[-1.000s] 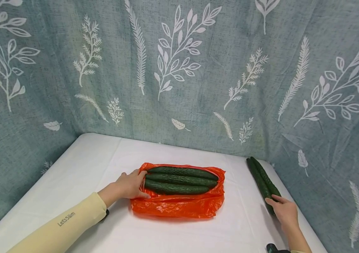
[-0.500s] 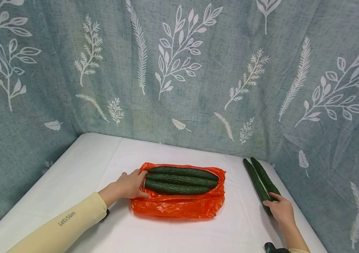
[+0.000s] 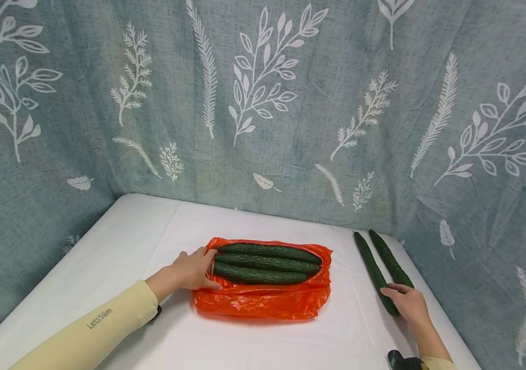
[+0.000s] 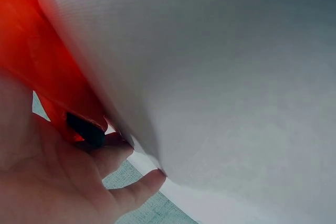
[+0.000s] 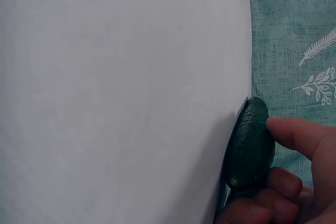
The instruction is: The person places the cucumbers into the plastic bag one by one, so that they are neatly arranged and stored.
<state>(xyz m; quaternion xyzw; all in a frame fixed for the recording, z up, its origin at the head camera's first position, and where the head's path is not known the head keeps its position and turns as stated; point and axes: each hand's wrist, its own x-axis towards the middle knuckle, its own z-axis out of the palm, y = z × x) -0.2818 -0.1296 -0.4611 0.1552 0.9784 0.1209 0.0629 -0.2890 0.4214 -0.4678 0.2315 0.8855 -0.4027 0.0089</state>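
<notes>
On the right of the table in the head view, my right hand [image 3: 412,304] pinches the near end of a long dark green cucumber [image 3: 370,263]. In the right wrist view the thumb and fingers hold opposite sides of this cucumber [image 5: 251,148]. A second cucumber [image 3: 388,257] lies to its right, its near end partly hidden behind the hand. My left hand [image 3: 192,270] rests with spread fingers against the left end of a red plastic bag [image 3: 258,304]. Three cucumbers [image 3: 267,263] lie side by side in the bag's opening. In the left wrist view fingertips [image 4: 157,174] touch the white cloth.
A white cloth covers the table [image 3: 151,231]. Blue-green curtains [image 3: 263,169] with white leaf prints stand along its back and sides. A dark strap device [image 3: 403,361] sits on the right wrist.
My right hand has shifted slightly left with the near end of the cucumber. A gap has opened between this cucumber and the one beside it. The left hand and the bag stay put.
</notes>
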